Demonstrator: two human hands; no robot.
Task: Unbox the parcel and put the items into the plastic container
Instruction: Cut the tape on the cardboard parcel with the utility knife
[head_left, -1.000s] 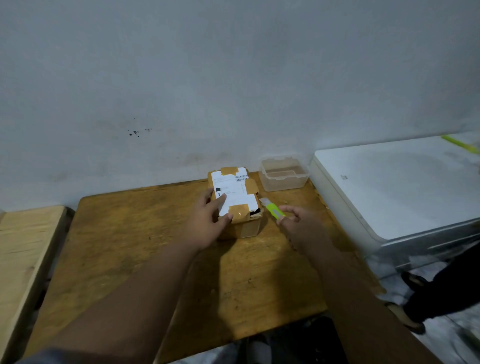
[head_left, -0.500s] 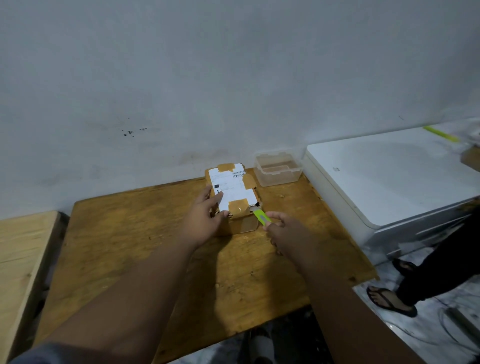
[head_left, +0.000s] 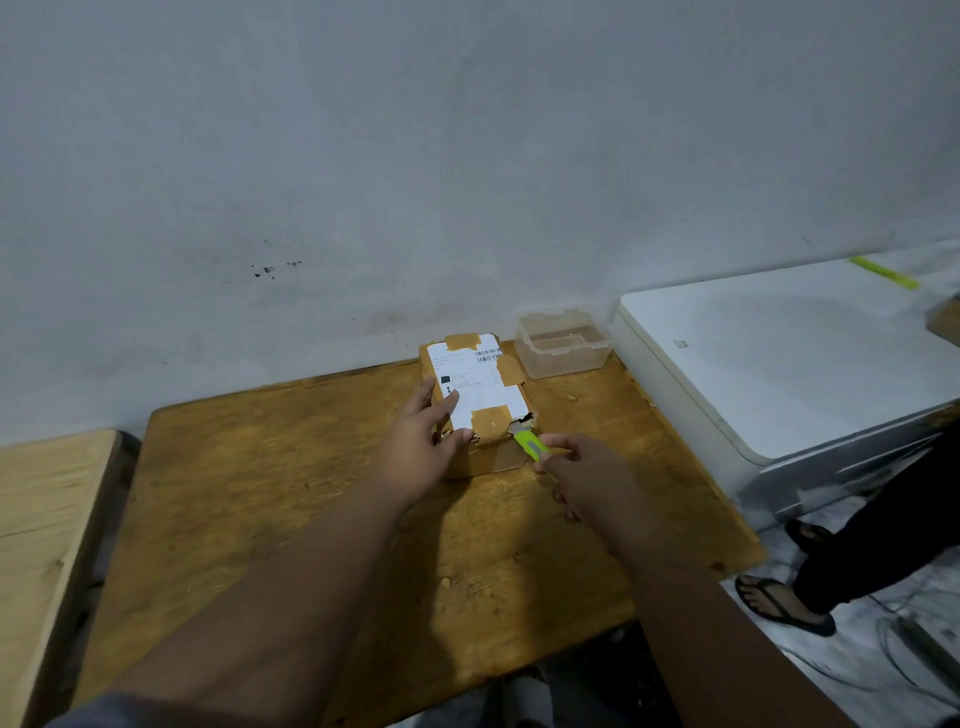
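Observation:
A small cardboard parcel (head_left: 480, 395) with a white shipping label and brown tape lies near the wall on the wooden table (head_left: 260, 493). My left hand (head_left: 415, 452) rests on its near left side, fingers spread on the label, pressing it down. My right hand (head_left: 587, 478) grips a green utility knife (head_left: 527, 444), whose blade tip sits in a torn gap at the parcel's near right corner. A clear plastic container (head_left: 563, 349) stands empty just right of the parcel, against the wall.
A white appliance (head_left: 789, 358) stands right of the table, with a green strip on its far top. Another person's legs and sandalled feet (head_left: 779, 603) are on the floor at right. A lighter wooden surface (head_left: 41, 519) adjoins the table's left edge.
My right hand moved left and brought the knife from beside the parcel to its near right corner, where the blade has entered the torn edge. My left hand stayed on the parcel.

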